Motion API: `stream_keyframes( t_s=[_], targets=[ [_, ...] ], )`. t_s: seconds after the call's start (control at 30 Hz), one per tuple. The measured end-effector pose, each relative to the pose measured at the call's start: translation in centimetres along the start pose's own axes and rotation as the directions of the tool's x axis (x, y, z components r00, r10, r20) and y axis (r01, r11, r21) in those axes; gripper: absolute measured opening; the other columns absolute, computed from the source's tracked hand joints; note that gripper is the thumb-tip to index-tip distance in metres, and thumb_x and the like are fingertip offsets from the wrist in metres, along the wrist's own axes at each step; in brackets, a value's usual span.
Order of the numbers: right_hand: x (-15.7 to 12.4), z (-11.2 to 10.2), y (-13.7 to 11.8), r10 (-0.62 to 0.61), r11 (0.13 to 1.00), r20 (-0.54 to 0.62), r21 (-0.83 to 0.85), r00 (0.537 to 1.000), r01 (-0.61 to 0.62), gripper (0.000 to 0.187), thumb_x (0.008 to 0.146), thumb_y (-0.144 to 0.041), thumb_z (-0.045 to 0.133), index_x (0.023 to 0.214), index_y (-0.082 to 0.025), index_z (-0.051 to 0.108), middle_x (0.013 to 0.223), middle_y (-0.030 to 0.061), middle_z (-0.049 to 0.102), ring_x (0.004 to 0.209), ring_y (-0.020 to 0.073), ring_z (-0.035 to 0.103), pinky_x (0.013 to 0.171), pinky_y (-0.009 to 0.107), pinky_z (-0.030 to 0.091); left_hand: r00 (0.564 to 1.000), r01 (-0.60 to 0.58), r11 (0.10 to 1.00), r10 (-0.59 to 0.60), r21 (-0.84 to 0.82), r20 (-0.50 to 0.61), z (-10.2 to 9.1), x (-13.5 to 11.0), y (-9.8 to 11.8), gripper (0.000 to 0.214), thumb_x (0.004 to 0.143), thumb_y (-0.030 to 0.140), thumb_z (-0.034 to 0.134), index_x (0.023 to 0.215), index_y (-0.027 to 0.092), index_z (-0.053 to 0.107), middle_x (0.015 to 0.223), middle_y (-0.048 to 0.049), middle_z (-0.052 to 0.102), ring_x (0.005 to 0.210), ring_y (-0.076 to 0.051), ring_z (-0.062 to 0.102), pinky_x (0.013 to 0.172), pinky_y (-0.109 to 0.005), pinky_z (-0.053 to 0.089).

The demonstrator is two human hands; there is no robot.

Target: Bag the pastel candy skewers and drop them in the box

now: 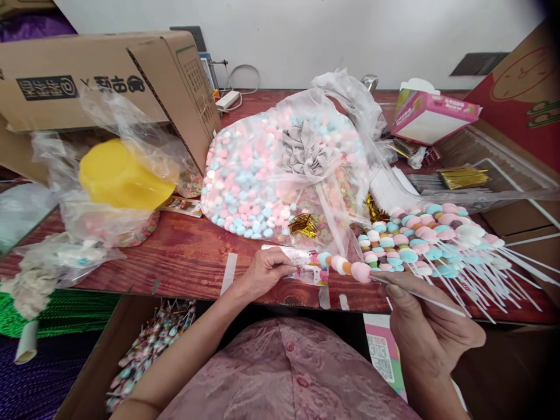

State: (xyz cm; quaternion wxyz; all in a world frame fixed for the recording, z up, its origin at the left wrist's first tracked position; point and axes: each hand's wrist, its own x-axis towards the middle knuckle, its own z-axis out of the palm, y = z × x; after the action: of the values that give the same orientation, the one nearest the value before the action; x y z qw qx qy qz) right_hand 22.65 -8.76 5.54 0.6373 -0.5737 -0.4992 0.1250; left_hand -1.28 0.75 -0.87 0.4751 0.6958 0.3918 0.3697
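A skewer of marshmallows [361, 272], with pink, orange and blue pieces, lies level over the table's front edge. My right hand [431, 326] is closed on its white stick. The skewer's far end is at the mouth of a printed clear wrapper [306, 271]. My left hand [269, 271] pinches that wrapper at its left side. How far the candy is inside the wrapper I cannot tell exactly. Beside my right hand is a pile of marshmallow skewers [420, 239], their white sticks pointing right and toward me.
Behind my hands sits a large clear bag of marshmallows [245, 181] with gold twist ties [303, 224] on it. At left are a cardboard box [100, 76] and a yellow scoop [122, 175]. More gold ties [462, 177] lie at right. Below the table, a box holds wrapped skewers [149, 350].
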Motion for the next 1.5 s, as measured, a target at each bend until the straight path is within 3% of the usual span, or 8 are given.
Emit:
stream_keyframes(
  t_s=[0.3, 0.53, 0.7, 0.87, 1.0, 1.1, 1.2, 1.5],
  targets=[
    [1.4, 0.8, 1.8, 0.334, 0.863, -0.016, 0.407, 0.942, -0.299, 0.014, 0.065, -0.026, 0.085, 0.074, -0.02, 0.076, 0.069, -0.0006, 0.07, 0.058, 0.0121, 0.061, 0.055, 0.027, 0.049, 0.977, -0.212, 0.976, 0.213, 0.049, -0.01, 0.1, -0.6, 0.2, 0.02, 0.088, 0.032, 0.068, 0.08, 0.016, 0.077, 0.076, -0.0068, 0.072, 0.072, -0.015, 0.065, 0.069, -0.025, 0.049],
    [1.7, 1.2, 2.4, 0.325, 0.86, 0.038, 0.404, 0.945, -0.312, 0.013, 0.068, -0.025, 0.083, 0.074, -0.019, 0.075, 0.067, -0.0008, 0.068, 0.056, 0.0102, 0.057, 0.054, 0.025, 0.046, 0.963, -0.269, 0.962, 0.267, 0.052, 0.044, 0.4, -0.7, 1.1, 0.018, 0.09, 0.029, 0.065, 0.083, 0.016, 0.076, 0.082, -0.008, 0.074, 0.076, -0.015, 0.066, 0.072, -0.025, 0.05],
    [1.3, 2.2, 2.2, 0.272, 0.891, 0.114, 0.344, 0.956, -0.295, 0.008, 0.073, -0.023, 0.08, 0.079, -0.02, 0.076, 0.069, 0.0005, 0.069, 0.058, 0.0113, 0.058, 0.057, 0.027, 0.046, 0.983, -0.177, 0.984, 0.174, 0.035, 0.056, 1.0, -0.8, 1.7, 0.023, 0.091, 0.034, 0.062, 0.081, 0.016, 0.074, 0.082, -0.0074, 0.073, 0.079, -0.016, 0.065, 0.077, -0.027, 0.05],
    [2.1, 2.7, 2.4, 0.369, 0.783, 0.154, 0.481, 0.917, -0.396, 0.01, 0.067, -0.025, 0.082, 0.071, -0.02, 0.074, 0.063, -0.0007, 0.065, 0.053, 0.0102, 0.055, 0.048, 0.023, 0.04, 0.997, -0.058, 0.994, 0.054, 0.087, 0.055, 0.6, -1.0, 2.7, 0.026, 0.092, 0.039, 0.059, 0.091, 0.015, 0.071, 0.087, -0.0064, 0.07, 0.079, -0.015, 0.062, 0.076, -0.026, 0.048],
    [2.3, 2.9, 2.2, 0.371, 0.768, 0.165, 0.499, 0.914, -0.402, 0.01, 0.066, -0.023, 0.082, 0.072, -0.02, 0.075, 0.063, -0.0008, 0.066, 0.052, 0.0093, 0.054, 0.049, 0.022, 0.04, 0.969, -0.052, 0.985, 0.011, 0.162, 0.248, 0.3, -1.1, 4.6, 0.055, 0.077, 0.048, 0.075, 0.121, 0.018, 0.062, 0.108, -0.0085, 0.068, 0.095, -0.021, 0.061, 0.083, -0.029, 0.047],
    [2.3, 3.1, 1.7, 0.337, 0.783, 0.192, 0.488, 0.922, -0.387, 0.008, 0.069, -0.023, 0.081, 0.075, -0.021, 0.076, 0.061, -0.0016, 0.065, 0.05, 0.0086, 0.052, 0.05, 0.023, 0.041, 0.911, -0.086, 0.957, -0.037, 0.277, 0.41, 0.4, -1.0, 5.7, 0.044, 0.083, 0.048, 0.069, 0.113, 0.017, 0.063, 0.1, -0.007, 0.067, 0.089, -0.021, 0.059, 0.08, -0.029, 0.044],
    [2.8, 3.2, 1.1, 0.292, 0.787, 0.219, 0.499, 0.931, -0.364, 0.007, 0.071, -0.024, 0.08, 0.075, -0.021, 0.076, 0.06, -0.0012, 0.066, 0.051, 0.0095, 0.054, 0.049, 0.023, 0.041, 0.905, -0.072, 0.94, -0.079, 0.334, 0.418, 0.5, -0.8, 6.3, 0.03, 0.088, 0.043, 0.063, 0.102, 0.017, 0.064, 0.089, -0.005, 0.064, 0.081, -0.019, 0.056, 0.075, -0.028, 0.042],
    [3.3, 3.0, -0.3, 0.137, 0.889, 0.221, 0.404, 0.966, -0.218, 0.001, 0.078, -0.023, 0.075, 0.077, -0.023, 0.074, 0.066, -0.0014, 0.07, 0.055, 0.0116, 0.06, 0.053, 0.026, 0.048, 0.93, 0.179, 0.983, -0.153, -0.048, 0.335, 1.4, -0.2, 6.6, 0.031, 0.077, 0.039, 0.073, 0.092, 0.014, 0.064, 0.081, 0.0006, 0.059, 0.076, -0.014, 0.052, 0.072, -0.023, 0.043]
  ],
)
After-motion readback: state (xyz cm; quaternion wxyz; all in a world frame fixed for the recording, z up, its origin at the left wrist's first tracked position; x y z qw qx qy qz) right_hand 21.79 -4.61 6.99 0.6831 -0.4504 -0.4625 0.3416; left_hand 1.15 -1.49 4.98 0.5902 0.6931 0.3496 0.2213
